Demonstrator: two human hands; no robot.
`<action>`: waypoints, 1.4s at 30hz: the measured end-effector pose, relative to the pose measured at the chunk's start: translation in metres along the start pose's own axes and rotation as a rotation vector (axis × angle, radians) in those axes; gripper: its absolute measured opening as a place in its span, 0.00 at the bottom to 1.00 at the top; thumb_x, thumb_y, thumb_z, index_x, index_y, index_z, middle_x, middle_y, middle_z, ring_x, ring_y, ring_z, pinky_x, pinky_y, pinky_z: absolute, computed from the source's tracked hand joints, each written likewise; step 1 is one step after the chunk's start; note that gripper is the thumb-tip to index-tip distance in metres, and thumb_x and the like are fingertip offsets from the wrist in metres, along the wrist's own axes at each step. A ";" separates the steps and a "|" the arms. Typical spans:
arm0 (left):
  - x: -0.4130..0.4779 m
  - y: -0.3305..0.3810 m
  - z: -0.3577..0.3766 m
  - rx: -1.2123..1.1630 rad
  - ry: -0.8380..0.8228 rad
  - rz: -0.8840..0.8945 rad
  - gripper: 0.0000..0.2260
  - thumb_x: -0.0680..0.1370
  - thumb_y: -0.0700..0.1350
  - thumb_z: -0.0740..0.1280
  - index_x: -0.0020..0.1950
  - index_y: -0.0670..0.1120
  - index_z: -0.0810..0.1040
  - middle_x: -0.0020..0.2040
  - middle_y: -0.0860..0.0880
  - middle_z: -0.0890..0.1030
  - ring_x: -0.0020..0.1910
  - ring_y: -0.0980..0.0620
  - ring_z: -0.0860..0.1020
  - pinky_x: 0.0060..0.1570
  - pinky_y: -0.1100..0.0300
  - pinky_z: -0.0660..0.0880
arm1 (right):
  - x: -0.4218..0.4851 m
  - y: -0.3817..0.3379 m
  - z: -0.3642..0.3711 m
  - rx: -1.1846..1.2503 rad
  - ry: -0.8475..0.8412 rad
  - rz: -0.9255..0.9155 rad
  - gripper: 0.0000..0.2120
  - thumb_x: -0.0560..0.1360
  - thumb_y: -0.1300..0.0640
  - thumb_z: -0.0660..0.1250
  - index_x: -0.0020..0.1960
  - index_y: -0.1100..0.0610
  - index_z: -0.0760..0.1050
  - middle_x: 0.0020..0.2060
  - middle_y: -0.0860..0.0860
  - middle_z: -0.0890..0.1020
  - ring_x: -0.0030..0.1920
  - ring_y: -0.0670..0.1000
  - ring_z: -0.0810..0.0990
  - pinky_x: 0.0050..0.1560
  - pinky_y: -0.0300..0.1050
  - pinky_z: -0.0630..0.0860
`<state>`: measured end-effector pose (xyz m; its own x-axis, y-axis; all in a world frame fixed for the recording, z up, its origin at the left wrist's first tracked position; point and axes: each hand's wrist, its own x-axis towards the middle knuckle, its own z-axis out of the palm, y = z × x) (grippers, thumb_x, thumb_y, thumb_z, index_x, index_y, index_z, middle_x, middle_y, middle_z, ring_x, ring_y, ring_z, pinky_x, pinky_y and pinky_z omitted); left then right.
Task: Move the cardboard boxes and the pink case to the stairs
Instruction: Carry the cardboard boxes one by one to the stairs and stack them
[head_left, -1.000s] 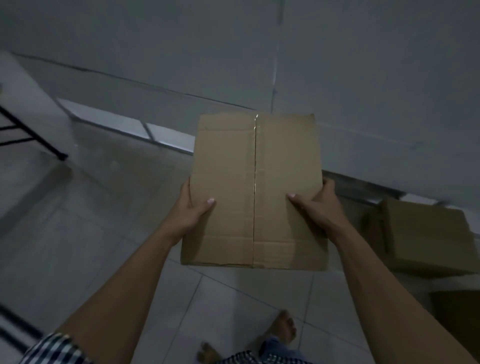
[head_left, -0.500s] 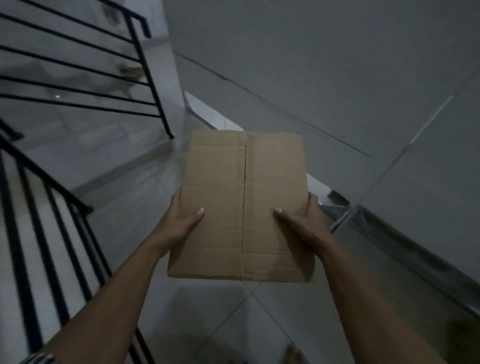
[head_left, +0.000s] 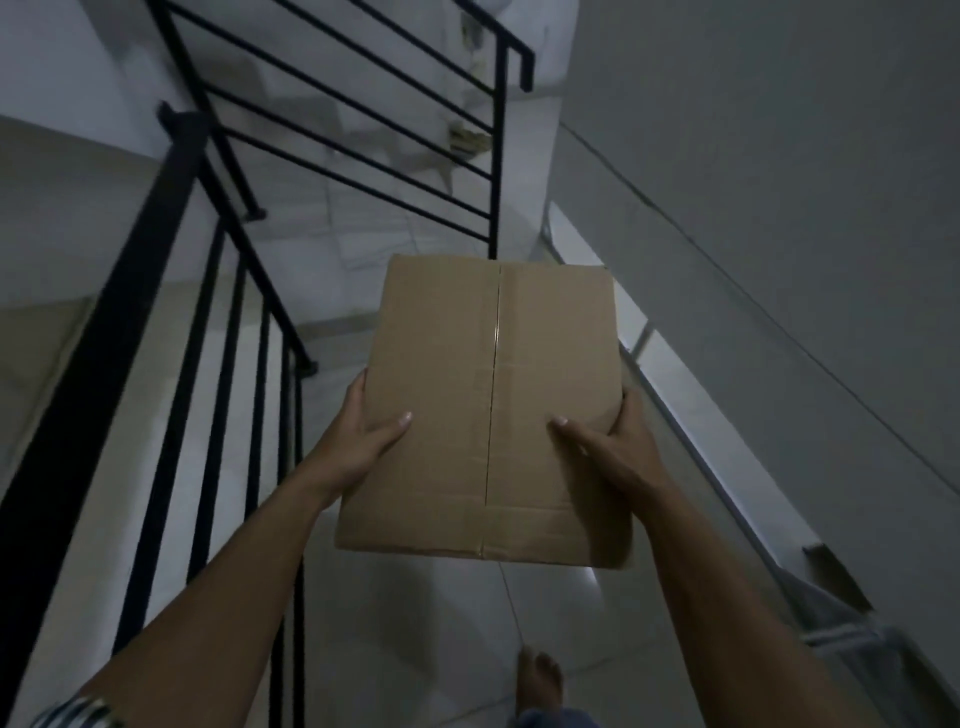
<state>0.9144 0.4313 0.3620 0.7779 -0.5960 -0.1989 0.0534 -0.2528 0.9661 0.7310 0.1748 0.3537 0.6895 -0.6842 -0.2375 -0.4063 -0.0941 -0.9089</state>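
The left hand (head_left: 369, 431) and right hand (head_left: 608, 441) each grip a side of the flat brown cardboard box (head_left: 488, 410), held up near the black metal stair railing (head_left: 234, 291) (not set down yet). No pink case in view.

Cardboard box (head_left: 488, 410): plain brown, rectangular, flaps closed along a taped centre seam running lengthwise, with light creases near the lower end. It is held clear of the floor, top face up, with the left hand (head_left: 363, 431) and right hand (head_left: 618, 441) gripping its side edges, thumbs on top. Position: just right of the black railing (head_left: 197, 291).
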 end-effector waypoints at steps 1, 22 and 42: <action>0.009 0.002 -0.001 -0.010 0.027 -0.006 0.33 0.77 0.49 0.70 0.77 0.58 0.57 0.64 0.60 0.74 0.60 0.61 0.76 0.57 0.60 0.75 | 0.018 -0.005 0.002 -0.005 -0.029 -0.005 0.49 0.64 0.38 0.79 0.76 0.49 0.58 0.69 0.53 0.72 0.62 0.54 0.74 0.60 0.55 0.75; 0.224 -0.011 -0.099 -0.072 0.339 -0.141 0.36 0.76 0.51 0.71 0.79 0.57 0.55 0.69 0.55 0.71 0.65 0.55 0.73 0.66 0.52 0.71 | 0.313 -0.093 0.142 -0.167 -0.299 -0.078 0.47 0.67 0.39 0.78 0.77 0.51 0.58 0.70 0.53 0.72 0.65 0.58 0.74 0.62 0.58 0.75; 0.459 -0.072 -0.231 0.070 0.379 -0.338 0.45 0.72 0.61 0.73 0.79 0.59 0.48 0.74 0.54 0.67 0.69 0.52 0.71 0.70 0.47 0.69 | 0.536 -0.121 0.326 -0.227 -0.391 -0.032 0.52 0.66 0.38 0.79 0.79 0.46 0.52 0.72 0.53 0.70 0.68 0.57 0.71 0.64 0.57 0.73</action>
<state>1.4126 0.3518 0.2389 0.8977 -0.1573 -0.4117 0.3090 -0.4414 0.8424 1.3451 0.0553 0.2242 0.8610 -0.3575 -0.3617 -0.4720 -0.2968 -0.8301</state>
